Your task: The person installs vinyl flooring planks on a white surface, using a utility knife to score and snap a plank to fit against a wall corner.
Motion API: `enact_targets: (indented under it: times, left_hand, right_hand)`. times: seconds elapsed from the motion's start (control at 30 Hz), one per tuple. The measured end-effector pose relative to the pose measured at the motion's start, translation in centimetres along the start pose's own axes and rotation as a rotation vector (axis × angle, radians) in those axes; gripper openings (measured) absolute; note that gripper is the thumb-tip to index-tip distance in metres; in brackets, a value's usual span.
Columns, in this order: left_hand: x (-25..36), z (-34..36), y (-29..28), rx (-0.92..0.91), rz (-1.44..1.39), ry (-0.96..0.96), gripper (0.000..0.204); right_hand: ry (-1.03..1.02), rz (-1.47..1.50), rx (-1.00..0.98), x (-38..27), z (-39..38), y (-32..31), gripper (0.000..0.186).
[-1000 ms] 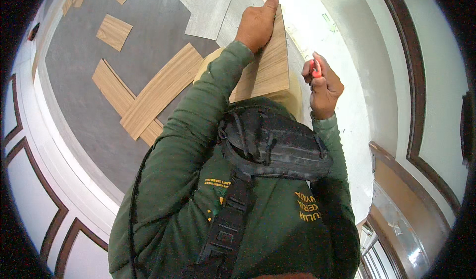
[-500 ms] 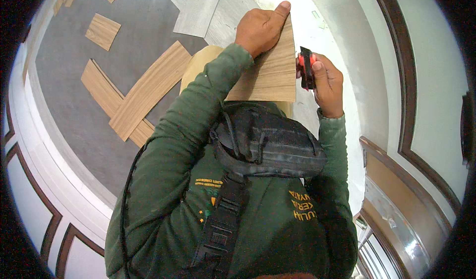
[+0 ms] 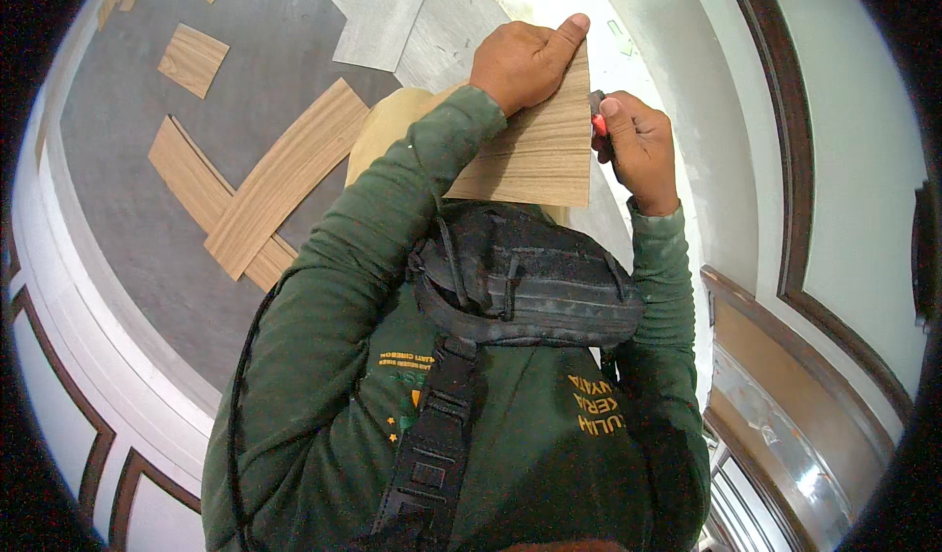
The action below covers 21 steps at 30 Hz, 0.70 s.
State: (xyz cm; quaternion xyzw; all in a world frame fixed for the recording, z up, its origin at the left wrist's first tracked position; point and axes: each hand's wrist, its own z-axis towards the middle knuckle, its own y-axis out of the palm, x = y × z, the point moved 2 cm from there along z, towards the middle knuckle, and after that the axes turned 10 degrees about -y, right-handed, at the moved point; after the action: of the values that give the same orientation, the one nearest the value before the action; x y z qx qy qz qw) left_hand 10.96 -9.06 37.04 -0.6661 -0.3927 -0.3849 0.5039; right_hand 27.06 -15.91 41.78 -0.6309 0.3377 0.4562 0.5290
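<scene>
A light brown wood-look plank [image 3: 535,164] lies tilted across my lap, its straight edge facing right. My left hand [image 3: 520,64] is closed on its far part, with the thumb laid along the right edge. Close beside that edge, my right hand [image 3: 640,150] grips a small red-and-black hand tool [image 3: 600,125]. The fingers cover most of the tool, so its exact kind does not show. Whether it touches the plank I cannot tell.
Two crossed wood-look planks [image 3: 285,179] and a short cut piece [image 3: 194,59] lie on the dark grey floor to the left. Grey planks [image 3: 388,17] lie ahead. A black bag [image 3: 530,277] hangs across my front. A pale wall [image 3: 731,91] rises at the right.
My right hand has turned the tool and shifted slightly, so less of its black body shows. The plank and my left hand have moved a little to the right.
</scene>
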Motion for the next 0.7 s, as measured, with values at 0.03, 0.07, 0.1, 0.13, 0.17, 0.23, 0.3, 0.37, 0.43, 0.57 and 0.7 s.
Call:
enact_targets:
  times: [0.03,0.07,0.1,0.13,0.17,0.23,0.3,0.37,0.43,0.57,0.7]
  left_hand:
    - [-0.1,0.0,0.1,0.008,-0.013,-0.005,0.072]
    - [0.0,0.0,0.2,-0.013,-0.007,-0.019,0.072]
    - [0.2,0.0,0.2,-0.035,-0.001,-0.033,0.072]
    - [0.2,0.0,0.3,-0.057,0.006,-0.046,0.072]
    - [0.2,0.0,0.5,-0.038,0.011,-0.009,0.072]
    - [-0.2,0.1,0.8,-0.001,0.023,0.066,0.072]
    - [-0.8,0.7,0.4,0.006,0.033,0.031,0.071]
    - [-1.2,1.1,0.5,0.029,0.044,0.059,0.071]
    - [-1.6,1.2,0.9,0.069,0.055,0.148,0.071]
    - [-1.3,1.0,1.2,0.002,0.001,0.052,0.071]
    - [-1.6,0.8,1.6,0.015,0.018,0.107,0.069]
  right_hand:
    - [0.001,0.005,-0.008,0.0,0.0,0.0,0.033]
    - [0.003,0.010,-0.014,0.0,-0.1,0.0,0.033]
    - [0.005,0.014,-0.019,0.0,-0.2,-0.1,0.033]
    - [0.026,0.035,-0.020,0.1,-0.3,-0.1,0.033]
    - [0.045,0.057,-0.022,0.2,-0.3,-0.1,0.034]
    - [0.059,0.070,-0.032,0.1,-0.5,0.1,0.034]
    - [0.057,0.052,-0.053,-0.2,-0.5,0.5,0.035]
    - [-0.015,-0.036,-0.052,-0.6,-0.2,0.6,0.035]
    - [-0.021,-0.129,-0.039,-0.3,0.2,0.2,0.036]
    - [-0.066,-0.070,-0.027,-0.5,0.0,0.5,0.037]
    - [-0.026,-0.026,-0.068,-0.4,-0.5,0.4,0.036]
